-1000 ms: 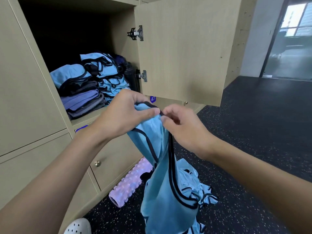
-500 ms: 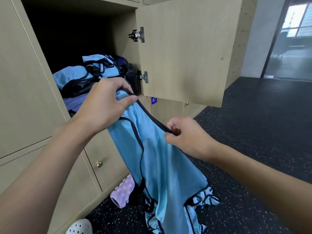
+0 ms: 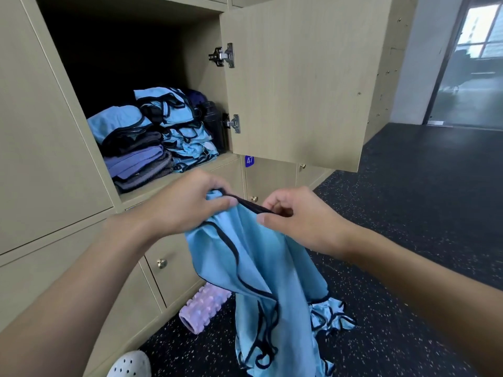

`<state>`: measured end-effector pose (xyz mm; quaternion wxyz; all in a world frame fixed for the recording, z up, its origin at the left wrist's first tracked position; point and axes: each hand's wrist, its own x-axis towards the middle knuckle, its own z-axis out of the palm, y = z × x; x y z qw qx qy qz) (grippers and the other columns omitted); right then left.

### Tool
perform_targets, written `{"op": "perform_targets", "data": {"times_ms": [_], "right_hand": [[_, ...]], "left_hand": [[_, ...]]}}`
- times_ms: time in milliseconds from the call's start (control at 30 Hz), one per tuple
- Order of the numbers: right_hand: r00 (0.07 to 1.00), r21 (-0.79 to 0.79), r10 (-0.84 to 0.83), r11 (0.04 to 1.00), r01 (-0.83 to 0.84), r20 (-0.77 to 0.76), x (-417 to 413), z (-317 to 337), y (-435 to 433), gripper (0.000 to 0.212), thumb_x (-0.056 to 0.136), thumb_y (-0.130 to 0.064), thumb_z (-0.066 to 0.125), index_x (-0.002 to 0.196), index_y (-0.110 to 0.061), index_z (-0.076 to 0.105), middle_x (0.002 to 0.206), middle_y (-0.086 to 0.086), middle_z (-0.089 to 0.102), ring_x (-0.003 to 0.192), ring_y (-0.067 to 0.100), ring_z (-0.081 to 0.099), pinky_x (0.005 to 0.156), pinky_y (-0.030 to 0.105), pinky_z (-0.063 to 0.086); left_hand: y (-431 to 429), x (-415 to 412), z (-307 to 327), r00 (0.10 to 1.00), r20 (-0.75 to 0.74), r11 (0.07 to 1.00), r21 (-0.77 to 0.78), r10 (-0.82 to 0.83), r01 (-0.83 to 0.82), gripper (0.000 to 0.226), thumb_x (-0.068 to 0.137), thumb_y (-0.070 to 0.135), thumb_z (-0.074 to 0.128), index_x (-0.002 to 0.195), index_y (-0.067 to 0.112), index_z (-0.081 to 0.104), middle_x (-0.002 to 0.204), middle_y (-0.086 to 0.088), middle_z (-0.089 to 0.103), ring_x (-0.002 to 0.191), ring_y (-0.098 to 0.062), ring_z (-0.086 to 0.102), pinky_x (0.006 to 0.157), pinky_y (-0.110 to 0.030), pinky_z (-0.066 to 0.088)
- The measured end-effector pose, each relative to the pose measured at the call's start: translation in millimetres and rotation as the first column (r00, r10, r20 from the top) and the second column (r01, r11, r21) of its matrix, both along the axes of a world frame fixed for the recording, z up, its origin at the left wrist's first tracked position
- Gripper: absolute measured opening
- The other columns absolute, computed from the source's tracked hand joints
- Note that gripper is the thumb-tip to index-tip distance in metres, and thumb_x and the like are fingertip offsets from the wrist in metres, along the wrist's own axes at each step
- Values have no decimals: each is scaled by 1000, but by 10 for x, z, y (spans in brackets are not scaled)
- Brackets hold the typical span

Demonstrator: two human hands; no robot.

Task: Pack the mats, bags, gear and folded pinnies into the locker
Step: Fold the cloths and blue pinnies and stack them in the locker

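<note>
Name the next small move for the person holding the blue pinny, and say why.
Probably fold the pinny in half by bringing the left hand across to the right hand: both pinch its top edge, it hangs unfolded, and the pinnies in the locker already lie folded.
</note>
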<state>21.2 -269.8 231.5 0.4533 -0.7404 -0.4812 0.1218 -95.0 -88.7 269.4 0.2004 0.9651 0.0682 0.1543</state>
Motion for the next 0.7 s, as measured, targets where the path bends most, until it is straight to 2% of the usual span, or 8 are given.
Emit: {"op": "perform_targets", "data": {"times_ms": [200, 233, 300, 367, 433, 500, 600, 700], "right_hand": [[1000, -34, -14, 999, 13, -14, 16, 60, -72, 11, 91, -18, 69, 87, -7, 68, 71, -3, 62, 54, -1, 46, 54, 9, 38], [1000, -32, -12, 999, 12, -12, 5, 63, -71, 11, 91, -18, 69, 86, -8, 68, 71, -3, 62, 54, -1, 46, 54, 9, 38], [1000, -33, 6, 999, -6, 2, -36, 72, -53, 11, 91, -17, 69, 85, -7, 69, 68, -4, 60, 51, -2, 44, 52, 9, 36], [999, -26, 33, 999, -32, 5, -80, 80, -27, 11, 91, -14, 68, 85, -5, 69, 65, -4, 58, 49, -2, 43, 52, 9, 35], [999, -9, 42, 999, -42, -5, -92, 81, -13, 9, 91, -14, 69, 86, -6, 70, 70, -2, 62, 54, -1, 47, 55, 9, 38], [999, -4, 32, 999, -32, -16, -68, 78, -20, 8, 90, -15, 69, 87, -9, 71, 71, -3, 62, 56, 0, 47, 55, 11, 39], [999, -33, 3, 999, -4, -39, 9, 82, -73, 9, 92, -18, 68, 88, -10, 71, 67, -6, 61, 53, 1, 47, 52, 13, 38], [999, -41, -18, 999, 16, -45, 93, 106, -152, 9, 92, -17, 67, 89, -12, 72, 77, -3, 71, 63, 0, 58, 61, 14, 47]], "left_hand": [[213, -148, 103, 964, -36, 923, 301, 263, -241, 8, 90, 38, 69, 84, 34, 66, 84, 13, 66, 78, -6, 59, 65, -29, 42], [174, -138, 80, 974, -35, 943, 262, 223, -206, 9, 86, 40, 73, 92, 34, 68, 93, 16, 68, 88, -5, 62, 74, -28, 45], [-10, -87, 23, 995, -80, 996, 72, 52, -46, 44, 78, 43, 80, 119, 33, 67, 116, 26, 64, 110, 8, 58, 97, -17, 42], [-219, -31, -64, 983, -118, 983, -141, -138, 121, 54, 77, 34, 83, 127, 30, 64, 119, 29, 64, 113, 16, 55, 103, -9, 38], [-312, 34, -182, 970, -103, 958, -207, -222, 198, 28, 81, 22, 81, 108, 23, 73, 99, 21, 73, 92, 12, 63, 87, -9, 45], [-296, 55, -229, 982, -64, 961, -227, -179, 160, 4, 85, 18, 77, 88, 16, 75, 75, 13, 70, 67, 6, 57, 68, -12, 44], [-97, 28, -176, 997, -26, 987, -148, -70, 65, 10, 89, 21, 74, 78, 20, 74, 68, 11, 66, 59, 2, 52, 60, -16, 42], [126, -62, -106, 996, -82, 999, -8, 44, -45, 12, 89, 24, 73, 78, 20, 73, 70, 5, 67, 62, -8, 56, 62, -24, 45]]}}
